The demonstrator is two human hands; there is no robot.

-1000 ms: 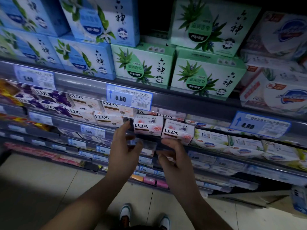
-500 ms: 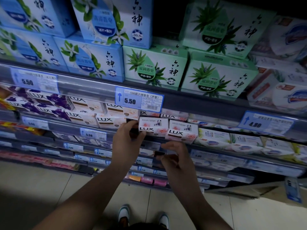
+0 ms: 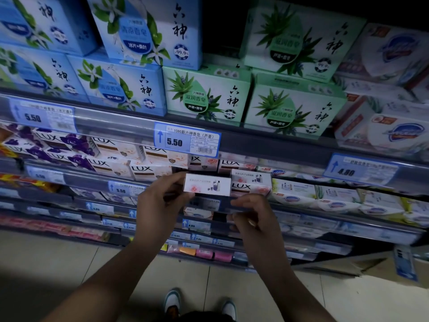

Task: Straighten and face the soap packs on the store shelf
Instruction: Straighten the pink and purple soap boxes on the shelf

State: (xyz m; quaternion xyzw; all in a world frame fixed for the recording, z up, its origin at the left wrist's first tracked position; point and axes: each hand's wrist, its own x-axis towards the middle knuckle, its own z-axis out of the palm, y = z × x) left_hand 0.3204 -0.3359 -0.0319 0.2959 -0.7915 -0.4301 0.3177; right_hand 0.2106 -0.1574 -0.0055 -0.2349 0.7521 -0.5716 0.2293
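A pink LUX soap pack (image 3: 207,185) is lifted off the front of the middle shelf and tipped so that its printed back panel faces me. My left hand (image 3: 160,202) is shut on its left end, thumb below and fingers on top. Just below the pack's right corner, my right hand (image 3: 253,217) hovers by the shelf rail (image 3: 301,205) with curled fingers apart and nothing in it. A second pink LUX pack (image 3: 251,187) lies to the right, logo forward. More LUX packs, beige (image 3: 151,170) and purple (image 3: 58,145), line the shelf to the left.
Blue boxes (image 3: 120,89) and green boxes (image 3: 209,96) of soap fill the shelf above, behind a 5.50 price tag (image 3: 186,141). White and blue soap packs (image 3: 336,198) continue to the right. Lower shelves jut out below my hands; my shoes (image 3: 173,303) stand on tiled floor.
My left hand has closed on the pink LUX pack, pulled it forward and tipped it so its back shows. My right hand drew closer under the pack. The view moved nearer the shelf.
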